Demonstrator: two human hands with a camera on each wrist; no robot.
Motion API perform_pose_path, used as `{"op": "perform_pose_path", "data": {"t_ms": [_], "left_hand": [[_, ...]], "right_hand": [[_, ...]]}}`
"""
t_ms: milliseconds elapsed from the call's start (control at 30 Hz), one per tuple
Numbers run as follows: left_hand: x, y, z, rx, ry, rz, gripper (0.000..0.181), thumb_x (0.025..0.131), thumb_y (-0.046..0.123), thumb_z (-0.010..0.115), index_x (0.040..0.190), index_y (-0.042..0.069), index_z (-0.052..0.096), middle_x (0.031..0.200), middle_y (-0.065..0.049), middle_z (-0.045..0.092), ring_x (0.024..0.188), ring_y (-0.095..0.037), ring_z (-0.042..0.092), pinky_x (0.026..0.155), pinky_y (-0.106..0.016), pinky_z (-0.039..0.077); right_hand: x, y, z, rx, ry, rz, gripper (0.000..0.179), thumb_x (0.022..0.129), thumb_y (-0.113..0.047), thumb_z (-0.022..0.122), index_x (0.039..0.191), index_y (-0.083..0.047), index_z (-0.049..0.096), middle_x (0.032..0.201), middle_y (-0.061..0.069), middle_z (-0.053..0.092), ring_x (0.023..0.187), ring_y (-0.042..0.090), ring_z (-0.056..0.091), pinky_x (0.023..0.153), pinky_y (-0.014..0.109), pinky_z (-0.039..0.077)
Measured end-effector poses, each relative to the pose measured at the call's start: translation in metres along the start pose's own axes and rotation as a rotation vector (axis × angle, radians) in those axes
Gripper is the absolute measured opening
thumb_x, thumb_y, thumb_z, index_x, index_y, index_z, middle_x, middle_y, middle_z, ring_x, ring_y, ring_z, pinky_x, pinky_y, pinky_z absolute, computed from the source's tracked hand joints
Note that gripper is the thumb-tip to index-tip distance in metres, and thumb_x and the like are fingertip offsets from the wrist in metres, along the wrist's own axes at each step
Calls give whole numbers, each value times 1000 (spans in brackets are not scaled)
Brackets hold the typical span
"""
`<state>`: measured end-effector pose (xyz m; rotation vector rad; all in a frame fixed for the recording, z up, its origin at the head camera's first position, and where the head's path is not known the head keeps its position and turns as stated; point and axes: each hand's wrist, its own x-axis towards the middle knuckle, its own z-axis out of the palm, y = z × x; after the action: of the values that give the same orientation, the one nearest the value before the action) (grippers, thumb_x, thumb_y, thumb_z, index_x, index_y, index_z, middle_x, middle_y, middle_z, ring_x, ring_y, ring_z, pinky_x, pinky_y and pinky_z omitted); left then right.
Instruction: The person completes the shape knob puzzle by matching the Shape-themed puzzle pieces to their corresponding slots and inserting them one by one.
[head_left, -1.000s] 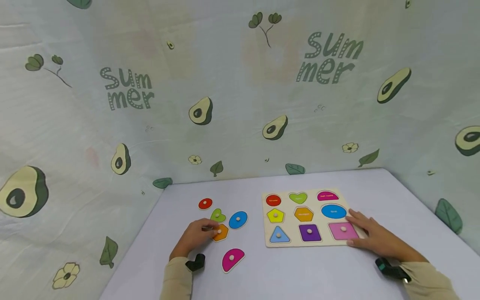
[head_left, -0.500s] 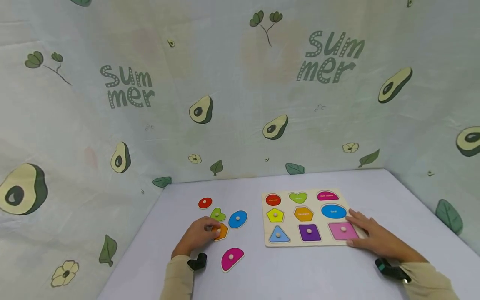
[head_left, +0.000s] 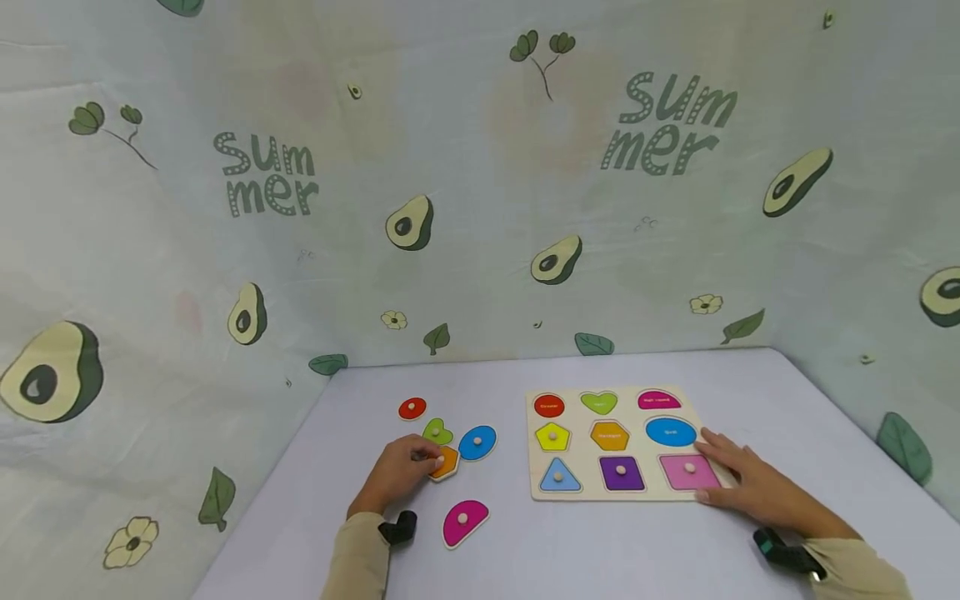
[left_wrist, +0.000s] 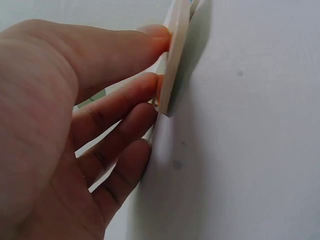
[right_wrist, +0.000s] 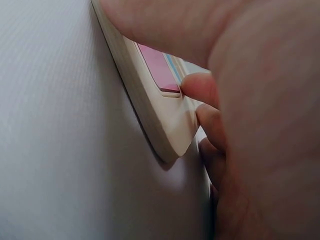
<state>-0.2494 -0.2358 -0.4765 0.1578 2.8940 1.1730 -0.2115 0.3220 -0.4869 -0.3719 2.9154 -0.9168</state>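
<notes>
"Two hands are in sight, well apart. What does the left one do?"

"The left hand (head_left: 397, 475) pinches an orange hexagon (head_left: 447, 465) between thumb and finger, to the left of the puzzle board (head_left: 590, 490). Whether the hexagon is fully clear of the table (head_left: 600, 550), I cannot tell."

"And the right hand (head_left: 757, 487)?"

"It rests against the board's right edge — thumb at the near corner, fingers loosely extended farther up."

"Which other pieces are loose?"

"Four, all left of the board: a red circle (head_left: 412, 408) farthest from it, a green heart (head_left: 437, 431) just beyond the hexagon, a blue oval (head_left: 477, 442) between hexagon and board, and a magenta half-round (head_left: 465, 522) nearer the person than the others."

"What sits in the board itself?"

"Four knobbed pieces: a yellow pentagon (head_left: 552, 436), a light blue triangle (head_left: 558, 477), a purple square (head_left: 622, 472) and a pink rectangle (head_left: 689, 472)."

"And past it?"

"Pale cloth (head_left: 465, 125) — printed with avocados — hangs behind the board."
</notes>
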Motion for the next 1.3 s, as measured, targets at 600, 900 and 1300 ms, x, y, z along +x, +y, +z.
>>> {"op": "perform_pose_path", "data": {"t_ms": [600,900,1300], "left_hand": [[6,20,11,-17,60,134,6,90,18,77,90,21,71,105,4,61,101,-19,57,84,-34,56],[3,25,20,-43,73,148,9,90,14,76,92,20,69,109,3,60,104,-19,56,88,-34,55],[6,34,30,-35,58,239,10,93,15,73,102,17,76,113,3,62,107,-18,59,88,-33,55]], "right_hand": [[-2,1,-3,10,3,4,88,81,-46,79,146,4,46,154,35,25,137,62,16,104,78,12],[1,-2,-5,-21,4,-26,87,82,-47,78,146,3,46,154,35,26,137,62,17,103,79,14],[1,-1,-4,22,-5,-24,89,81,-46,78,145,6,45,154,35,25,138,62,16,109,74,7]]}}
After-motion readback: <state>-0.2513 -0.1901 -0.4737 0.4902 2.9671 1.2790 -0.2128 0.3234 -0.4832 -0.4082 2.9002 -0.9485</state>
